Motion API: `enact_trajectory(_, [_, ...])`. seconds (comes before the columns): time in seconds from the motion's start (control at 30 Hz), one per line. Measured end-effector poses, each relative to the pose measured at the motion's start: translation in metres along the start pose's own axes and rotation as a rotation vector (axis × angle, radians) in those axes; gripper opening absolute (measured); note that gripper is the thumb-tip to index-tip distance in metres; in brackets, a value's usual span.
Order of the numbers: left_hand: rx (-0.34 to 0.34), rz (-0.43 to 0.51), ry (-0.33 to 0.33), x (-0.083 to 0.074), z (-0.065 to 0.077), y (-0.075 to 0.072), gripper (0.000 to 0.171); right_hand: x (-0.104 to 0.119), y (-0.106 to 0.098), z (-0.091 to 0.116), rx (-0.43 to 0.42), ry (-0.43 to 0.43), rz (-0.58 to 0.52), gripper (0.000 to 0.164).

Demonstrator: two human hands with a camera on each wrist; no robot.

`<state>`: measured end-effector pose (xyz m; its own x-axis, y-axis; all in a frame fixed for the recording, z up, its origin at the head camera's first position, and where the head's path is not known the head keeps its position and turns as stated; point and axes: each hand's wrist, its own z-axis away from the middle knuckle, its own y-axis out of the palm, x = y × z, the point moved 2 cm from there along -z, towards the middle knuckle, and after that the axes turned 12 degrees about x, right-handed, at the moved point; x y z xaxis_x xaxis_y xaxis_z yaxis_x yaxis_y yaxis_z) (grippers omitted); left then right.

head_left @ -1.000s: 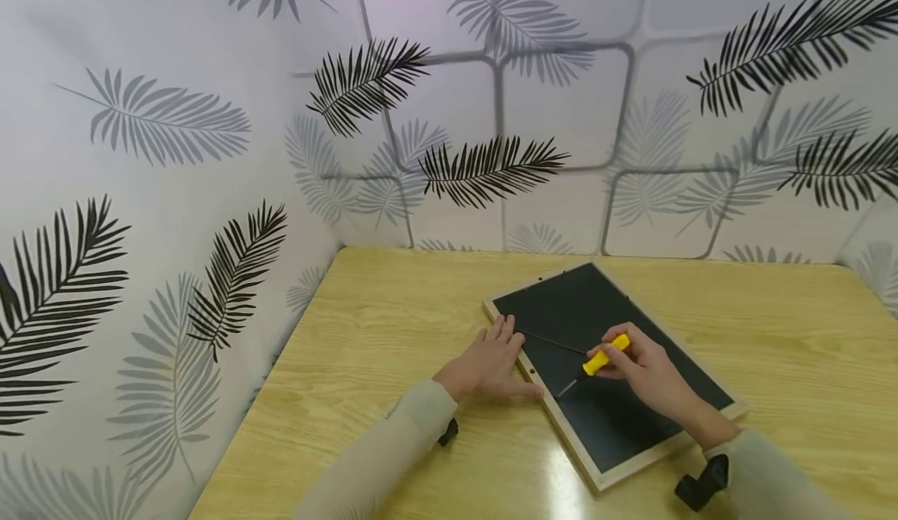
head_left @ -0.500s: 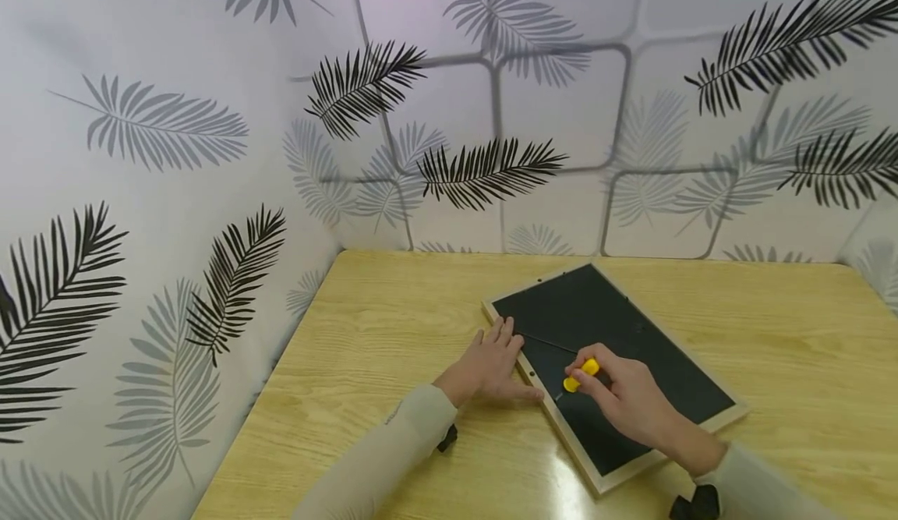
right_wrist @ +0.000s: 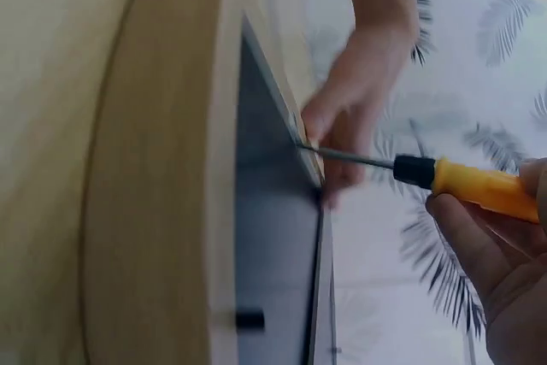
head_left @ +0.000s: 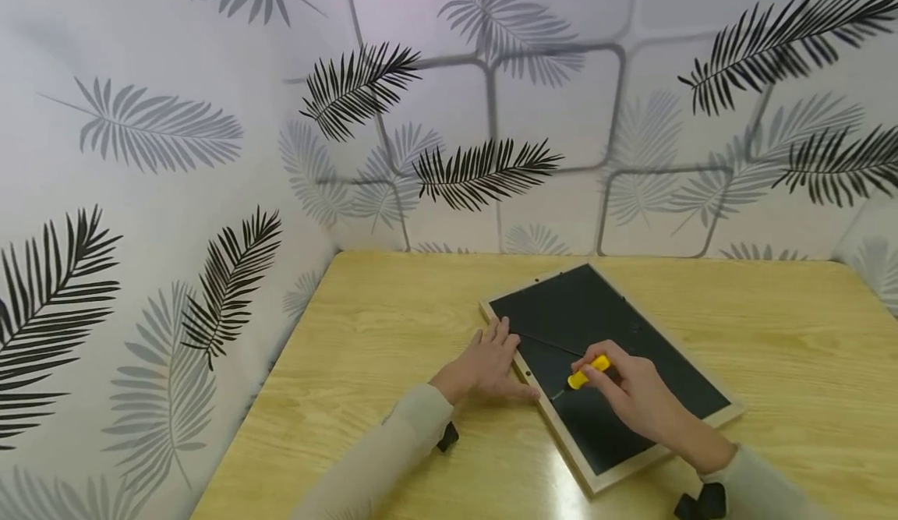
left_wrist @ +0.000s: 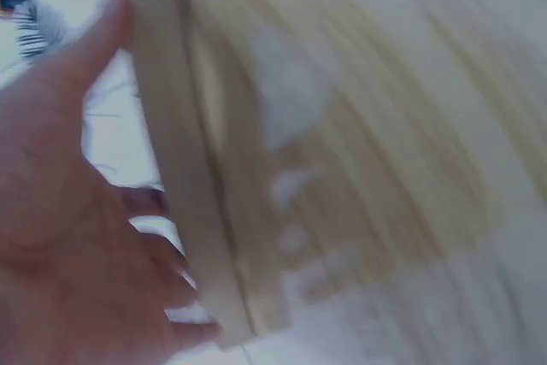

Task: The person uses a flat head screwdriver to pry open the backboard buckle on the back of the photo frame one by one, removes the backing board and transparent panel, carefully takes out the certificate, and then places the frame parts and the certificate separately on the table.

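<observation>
A dark panel in a pale wooden frame lies slanted on the table. My right hand grips the yellow handle of a screwdriver, tilted with its shaft toward the frame's left side. In the right wrist view the shaft tip reaches the frame's inner edge, close to the thumb of my left hand. That left hand rests on the left side rail, fingers spread and thumb stretched along it. The left wrist view shows the rail beside the thumb and fingertips.
The wood-grain table extends around the frame. A wall with leaf prints stands behind and to the left. Small dark fittings sit along the frame's edges, and a thin dark line crosses the panel. Black wrist devices are worn at the cuffs.
The right hand has moved left and down with the screwdriver over the past second, its handle standing steeper midway and leaning right again now. The left hand has stayed in place on the frame.
</observation>
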<state>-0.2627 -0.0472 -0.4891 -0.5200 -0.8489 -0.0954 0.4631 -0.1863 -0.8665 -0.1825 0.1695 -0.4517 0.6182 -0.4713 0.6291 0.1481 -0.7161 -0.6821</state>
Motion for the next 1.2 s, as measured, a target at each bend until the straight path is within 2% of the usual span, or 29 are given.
enact_trajectory(0.1, [0.023, 0.035, -0.023, -0.006, 0.006, 0.000, 0.101, -0.015, -0.015, 0.002, -0.049, 0.051, -0.038, 0.014])
enact_trajectory(0.2, [0.051, 0.129, -0.027, -0.013, 0.014, -0.002, 0.096, -0.035, -0.039, 0.006, -0.123, 0.131, -0.152, 0.010])
enact_trajectory(0.27, [0.040, 0.209, -0.038, -0.017, 0.015, -0.002, 0.091, -0.049, -0.056, 0.010, -0.161, 0.200, -0.236, 0.015])
enact_trajectory(0.37, [-0.016, 0.262, -0.069, -0.023, 0.013, 0.001, 0.087, -0.070, -0.079, 0.018, -0.209, 0.285, -0.425, 0.018])
enact_trajectory(0.43, [-0.052, 0.277, -0.085, -0.025, 0.010, 0.003, 0.088, -0.082, -0.093, 0.025, -0.239, 0.325, -0.601, 0.018])
enact_trajectory(0.53, [-0.065, 0.271, -0.070, -0.018, 0.005, 0.004, 0.090, -0.098, -0.109, 0.036, -0.289, 0.365, -0.860, 0.019])
enact_trajectory(0.6, [-0.055, 0.289, -0.045, -0.008, 0.002, 0.002, 0.089, -0.106, -0.118, 0.043, -0.309, 0.396, -0.944, 0.021])
enact_trajectory(0.77, [-0.005, 0.301, 0.025, 0.020, -0.003, -0.002, 0.087, -0.117, -0.131, 0.060, -0.329, 0.476, -0.957, 0.021])
enact_trajectory(0.9, [0.014, 0.305, 0.048, 0.035, -0.004, -0.005, 0.086, -0.118, -0.132, 0.067, -0.306, 0.471, -0.971, 0.019])
enact_trajectory(1.1, [-0.036, 0.333, 0.049, 0.044, -0.006, -0.009, 0.085, -0.115, -0.127, 0.069, -0.228, 0.450, -0.909, 0.025])
enact_trajectory(1.2, [-0.051, 0.361, 0.038, 0.044, -0.008, -0.009, 0.085, -0.116, -0.127, 0.072, -0.225, 0.449, -0.932, 0.025])
